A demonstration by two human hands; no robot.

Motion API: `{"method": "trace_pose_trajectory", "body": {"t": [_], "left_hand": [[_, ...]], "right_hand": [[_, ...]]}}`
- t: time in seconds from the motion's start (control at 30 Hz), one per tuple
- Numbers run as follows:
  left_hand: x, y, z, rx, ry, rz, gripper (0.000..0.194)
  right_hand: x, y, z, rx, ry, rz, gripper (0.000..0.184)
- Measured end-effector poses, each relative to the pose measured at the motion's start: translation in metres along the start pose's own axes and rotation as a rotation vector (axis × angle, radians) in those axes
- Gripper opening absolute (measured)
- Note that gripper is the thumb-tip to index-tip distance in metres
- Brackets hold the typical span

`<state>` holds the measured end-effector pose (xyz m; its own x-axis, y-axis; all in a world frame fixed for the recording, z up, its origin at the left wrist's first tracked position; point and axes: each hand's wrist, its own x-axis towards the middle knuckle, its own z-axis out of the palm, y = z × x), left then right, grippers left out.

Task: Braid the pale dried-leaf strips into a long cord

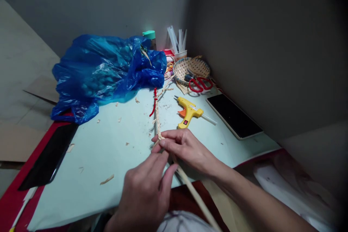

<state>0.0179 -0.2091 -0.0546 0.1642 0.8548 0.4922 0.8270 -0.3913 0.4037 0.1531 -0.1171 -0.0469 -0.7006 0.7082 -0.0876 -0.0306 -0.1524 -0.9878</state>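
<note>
A pale braided strip of dried plant fibre (158, 121) runs from the middle of the table toward me. My right hand (187, 148) pinches its near end between thumb and fingers. Just below, my left hand (146, 185) is closed on the loose strands, its fingertips largely hidden from view. One long flat strand (195, 194) trails from between my hands toward my lap. At the braid's far end a red twisted tie (154, 103) is fastened, one tail hanging to the left.
A yellow glue gun (187, 112) lies right of the braid, beside a dark-screened tablet (235, 116). Red-handled scissors (200, 84) rest against a woven basket (181, 70). A big blue plastic bag (108, 69) fills the back left. A black device (51, 156) lies at the left edge.
</note>
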Motion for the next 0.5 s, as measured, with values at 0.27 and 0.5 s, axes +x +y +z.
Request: {"method": "trace_pose_trajectory", "body": {"t": [0.27,0.5], "left_hand": [[0.031,-0.014,-0.016,-0.698,-0.031,-0.716,0.028],[0.036,-0.021,-0.005,-0.962,-0.105,-0.792,0.037]], "right_hand": [[-0.001,0.011,-0.002,-0.095,-0.023,-0.117,0.028],[-0.004,0.011,-0.001,-0.187,-0.021,-0.143,0.026]]}}
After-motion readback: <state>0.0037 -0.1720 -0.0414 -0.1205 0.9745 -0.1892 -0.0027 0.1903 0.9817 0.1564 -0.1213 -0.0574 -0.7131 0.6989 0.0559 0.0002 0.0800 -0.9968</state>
